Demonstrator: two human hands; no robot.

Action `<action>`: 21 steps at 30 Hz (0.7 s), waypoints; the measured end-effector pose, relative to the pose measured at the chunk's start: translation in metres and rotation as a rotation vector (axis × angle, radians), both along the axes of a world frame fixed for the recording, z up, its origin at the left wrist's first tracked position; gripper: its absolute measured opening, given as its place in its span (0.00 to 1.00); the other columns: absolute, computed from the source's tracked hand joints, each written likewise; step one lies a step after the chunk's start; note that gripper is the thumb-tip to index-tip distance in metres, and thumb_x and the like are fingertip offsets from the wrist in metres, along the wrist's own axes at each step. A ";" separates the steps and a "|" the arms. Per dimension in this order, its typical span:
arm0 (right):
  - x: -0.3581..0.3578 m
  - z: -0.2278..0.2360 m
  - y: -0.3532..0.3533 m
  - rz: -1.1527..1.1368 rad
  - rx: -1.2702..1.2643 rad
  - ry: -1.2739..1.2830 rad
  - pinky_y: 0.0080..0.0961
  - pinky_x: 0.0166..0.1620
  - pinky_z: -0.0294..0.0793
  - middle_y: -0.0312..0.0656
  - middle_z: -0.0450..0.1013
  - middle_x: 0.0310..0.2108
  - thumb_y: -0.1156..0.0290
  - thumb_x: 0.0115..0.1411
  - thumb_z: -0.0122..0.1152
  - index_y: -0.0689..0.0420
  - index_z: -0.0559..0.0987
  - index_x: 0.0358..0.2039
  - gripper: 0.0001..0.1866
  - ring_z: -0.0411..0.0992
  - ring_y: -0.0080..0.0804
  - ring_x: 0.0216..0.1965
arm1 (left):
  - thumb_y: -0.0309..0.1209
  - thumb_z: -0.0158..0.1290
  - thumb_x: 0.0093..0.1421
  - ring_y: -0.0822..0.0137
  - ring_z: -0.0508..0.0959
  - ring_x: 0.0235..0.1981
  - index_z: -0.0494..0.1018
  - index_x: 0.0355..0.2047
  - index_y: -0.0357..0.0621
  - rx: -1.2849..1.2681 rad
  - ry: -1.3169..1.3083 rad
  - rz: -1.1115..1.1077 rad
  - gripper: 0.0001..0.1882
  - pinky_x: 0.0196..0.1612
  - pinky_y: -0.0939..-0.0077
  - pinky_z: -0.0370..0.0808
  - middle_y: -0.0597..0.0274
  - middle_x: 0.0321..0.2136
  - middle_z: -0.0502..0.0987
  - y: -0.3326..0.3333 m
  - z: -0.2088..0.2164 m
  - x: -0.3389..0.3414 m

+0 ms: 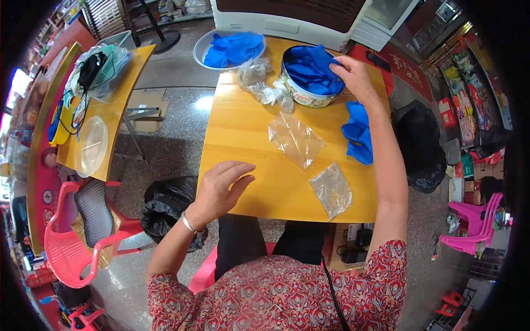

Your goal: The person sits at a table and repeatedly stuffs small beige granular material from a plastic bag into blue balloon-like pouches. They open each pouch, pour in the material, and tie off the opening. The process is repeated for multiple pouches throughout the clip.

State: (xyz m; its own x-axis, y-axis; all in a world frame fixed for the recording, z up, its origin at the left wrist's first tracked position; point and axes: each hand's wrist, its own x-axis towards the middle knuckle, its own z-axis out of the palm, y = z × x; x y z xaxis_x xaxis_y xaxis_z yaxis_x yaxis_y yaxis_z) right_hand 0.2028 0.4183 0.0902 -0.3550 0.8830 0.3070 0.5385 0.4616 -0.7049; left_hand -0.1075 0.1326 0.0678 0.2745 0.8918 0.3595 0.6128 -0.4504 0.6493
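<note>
My right hand reaches to the far right of the table, its fingers pinching the edge of a blue rubber glove. That glove rises out of a round patterned tin filled with more blue gloves. Above the near left part of the table hovers my left hand, fingers curved, thumb apart, nothing held. Two clear plastic bags, one larger and one smaller, lie flat between my hands. Several blue gloves rest at the right edge, partly hidden by my right forearm.
A white basin with blue gloves stands at the table's far left corner, beside crumpled clear plastic. Black bin bags stand left and right of the yellow table. A red chair stands by the left side table.
</note>
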 end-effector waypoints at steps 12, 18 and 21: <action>-0.050 -0.001 -0.227 0.203 -0.514 0.591 0.20 0.44 0.73 0.33 0.77 0.35 0.71 0.61 0.60 0.63 0.77 0.47 0.15 0.73 0.18 0.38 | 0.28 0.55 0.62 0.71 0.76 0.41 0.72 0.50 0.37 -0.467 -1.204 0.022 0.16 0.48 0.72 0.72 0.60 0.43 0.77 -0.009 -0.005 0.090; -0.048 -0.003 -0.282 0.132 -0.268 0.400 0.19 0.43 0.73 0.38 0.75 0.38 0.72 0.58 0.65 0.64 0.76 0.47 0.18 0.73 0.21 0.38 | 0.22 0.57 0.59 0.73 0.76 0.37 0.77 0.41 0.38 -0.499 -1.443 0.076 0.09 0.46 0.75 0.72 0.64 0.36 0.80 -0.037 -0.011 0.096; -0.047 0.004 -0.298 0.120 -0.174 0.318 0.18 0.43 0.73 0.38 0.74 0.39 0.71 0.57 0.66 0.64 0.76 0.48 0.20 0.72 0.21 0.39 | 0.21 0.58 0.57 0.72 0.77 0.37 0.76 0.38 0.38 -0.499 -1.494 0.118 0.08 0.46 0.75 0.72 0.63 0.35 0.80 -0.048 -0.009 0.097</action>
State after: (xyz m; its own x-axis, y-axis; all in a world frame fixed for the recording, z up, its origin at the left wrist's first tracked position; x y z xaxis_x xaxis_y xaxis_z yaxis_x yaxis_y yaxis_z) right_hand 0.1556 0.1199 0.0941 -0.3699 0.8897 0.2675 0.2300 0.3667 -0.9015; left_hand -0.0104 0.0841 0.0590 -0.1211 0.9883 -0.0931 -0.6754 -0.0133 0.7373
